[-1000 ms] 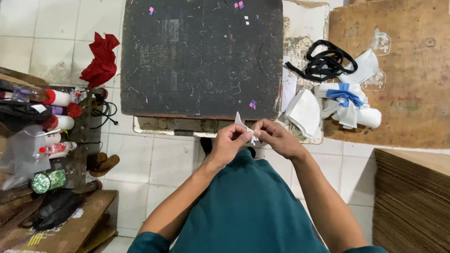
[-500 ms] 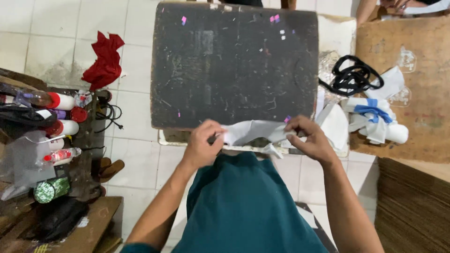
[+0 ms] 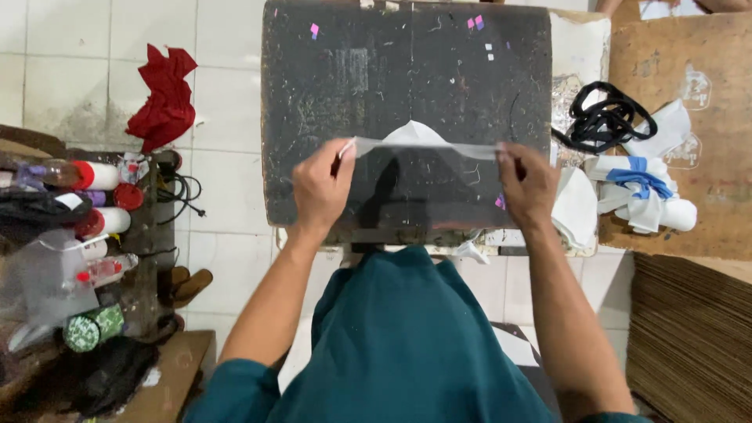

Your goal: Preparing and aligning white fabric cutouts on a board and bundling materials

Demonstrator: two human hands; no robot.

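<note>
The counter (image 3: 407,78) stands straight ahead of the person, with paper scraps (image 3: 478,23) on its far part. Above its near part, a plastic sheet (image 3: 423,145) stretches between the left hand (image 3: 319,188) and the right hand (image 3: 529,184). Right of the counter, a cardboard sheet (image 3: 705,211) carries a bundle of straps (image 3: 603,121) and rolled cloths (image 3: 646,196). To the left, a crumpled cloth (image 3: 164,98) lies on the floor (image 3: 227,196); nearer, a low shelf (image 3: 145,235) holds bottles (image 3: 98,176).
</note>
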